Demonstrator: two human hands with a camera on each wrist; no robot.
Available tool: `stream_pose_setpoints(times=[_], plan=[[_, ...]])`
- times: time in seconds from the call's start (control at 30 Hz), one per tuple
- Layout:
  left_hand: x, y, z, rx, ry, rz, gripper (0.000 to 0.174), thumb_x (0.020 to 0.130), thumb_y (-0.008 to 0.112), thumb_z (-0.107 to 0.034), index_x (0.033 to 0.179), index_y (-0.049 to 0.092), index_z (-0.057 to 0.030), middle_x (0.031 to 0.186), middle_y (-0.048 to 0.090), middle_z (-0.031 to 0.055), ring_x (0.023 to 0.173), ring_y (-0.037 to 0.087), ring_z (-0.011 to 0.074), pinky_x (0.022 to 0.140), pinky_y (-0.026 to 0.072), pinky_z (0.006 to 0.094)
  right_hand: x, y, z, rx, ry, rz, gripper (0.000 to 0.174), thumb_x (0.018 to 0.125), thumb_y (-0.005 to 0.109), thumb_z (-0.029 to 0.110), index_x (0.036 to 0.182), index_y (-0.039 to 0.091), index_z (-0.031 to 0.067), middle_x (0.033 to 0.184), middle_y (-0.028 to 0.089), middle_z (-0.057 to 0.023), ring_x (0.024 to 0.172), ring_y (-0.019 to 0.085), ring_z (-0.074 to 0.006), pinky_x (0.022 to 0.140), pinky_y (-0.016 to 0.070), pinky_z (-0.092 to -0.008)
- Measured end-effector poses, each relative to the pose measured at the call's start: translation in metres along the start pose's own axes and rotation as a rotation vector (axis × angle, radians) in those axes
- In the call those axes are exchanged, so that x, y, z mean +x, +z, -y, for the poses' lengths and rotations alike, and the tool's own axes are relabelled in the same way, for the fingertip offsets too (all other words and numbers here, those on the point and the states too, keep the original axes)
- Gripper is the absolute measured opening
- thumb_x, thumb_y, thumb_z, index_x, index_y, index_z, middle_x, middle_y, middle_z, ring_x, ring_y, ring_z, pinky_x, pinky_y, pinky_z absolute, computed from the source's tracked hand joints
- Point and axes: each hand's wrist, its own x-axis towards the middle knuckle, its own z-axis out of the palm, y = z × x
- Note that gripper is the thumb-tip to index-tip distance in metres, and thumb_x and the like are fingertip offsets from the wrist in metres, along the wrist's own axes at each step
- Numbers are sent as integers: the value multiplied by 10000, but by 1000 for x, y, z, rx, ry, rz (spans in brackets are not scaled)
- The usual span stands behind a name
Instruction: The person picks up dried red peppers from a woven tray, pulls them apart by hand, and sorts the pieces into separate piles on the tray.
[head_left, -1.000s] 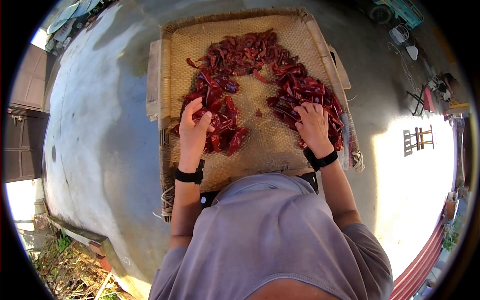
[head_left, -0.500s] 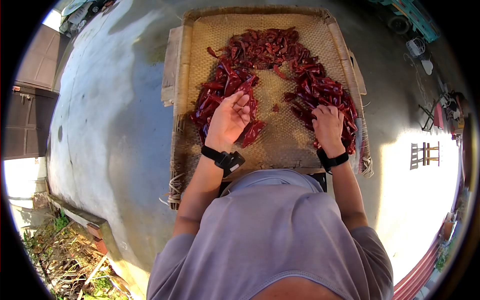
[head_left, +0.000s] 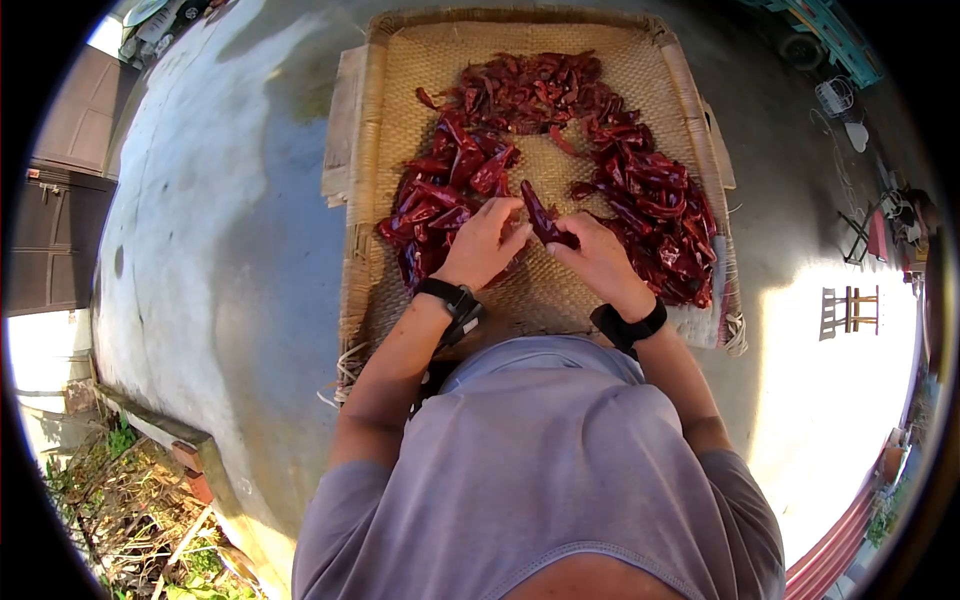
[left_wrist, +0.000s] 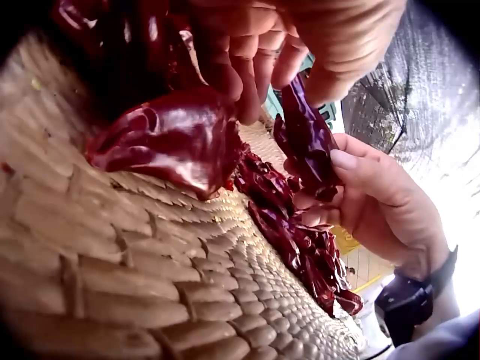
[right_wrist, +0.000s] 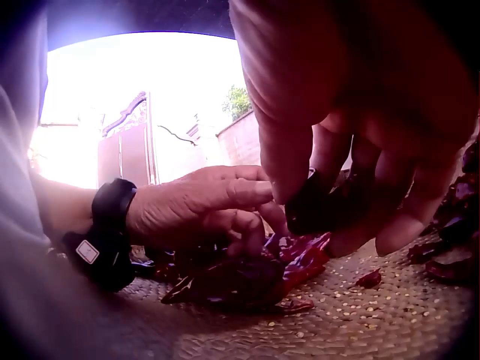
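Observation:
My right hand (head_left: 601,262) pinches a long dark-red dried chilli pepper (head_left: 541,215) between thumb and fingers over the middle of the woven tray (head_left: 575,305). Close to it, my left hand (head_left: 481,252) reaches in with loosely bent fingers. In the left wrist view the upper end of the chilli (left_wrist: 306,139) is right at the left thumb and fingertips. Below the left hand is a heap of glossy whole chillies (head_left: 425,205); one broad chilli (left_wrist: 176,139) shows large there. Dark shadow in the right wrist view hides much of the right hand's grip.
A second chilli heap (head_left: 665,200) lines the tray's right side, and smaller, duller chillies (head_left: 525,85) cover its far part. One small red scrap (right_wrist: 368,278) lies on the weave. Concrete floor (head_left: 230,250) surrounds the tray; a small stool (head_left: 860,307) stands to the right.
My right hand has left the right heap and moved inward with a chilli. The left hand, earlier over the left heap, has turned and come in beside it. The head view has shifted slightly.

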Motion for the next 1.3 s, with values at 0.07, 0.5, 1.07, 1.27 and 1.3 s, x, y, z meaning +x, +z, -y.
stream_pose_setpoints(times=[0.07,0.5,1.07,1.27,1.3], plan=[[-1,-2,7,108,-23,61,417,978,663,-170,1339,496,-47,1168,605,153,917,648,270,779,537,372,2,5,-1,35,-8,-10,290,887,682,220,1086,618,19,1028,624,-167,956,610,-355,809,479,-424],[-6,-17,-20,-536,-334,-381,425,989,677,-183,1362,493,-96,941,535,21,721,562,103,636,474,273,14,-1,5,362,77,120,240,930,679,180,1100,690,12,1034,697,-118,896,650,-209,818,498,-321],[-11,15,-54,-885,-294,542,491,890,782,-257,1244,551,-6,1125,617,47,1050,591,125,933,501,303,68,-18,28,1116,257,-350,264,1054,546,220,1252,591,50,1110,668,-57,951,650,-156,800,520,-298],[-7,16,-68,-905,-335,536,476,899,779,-261,1204,508,-14,1099,613,78,1021,615,146,896,525,315,87,-6,4,915,227,-525,207,1052,529,171,1208,592,49,1090,672,-73,923,656,-168,777,541,-332],[-5,14,-70,-868,-394,534,465,903,776,-259,1192,503,-18,1093,612,83,1011,621,150,883,533,317,90,-3,3,790,186,-529,196,1046,532,159,1195,590,47,1082,672,-77,915,660,-175,759,541,-339]])
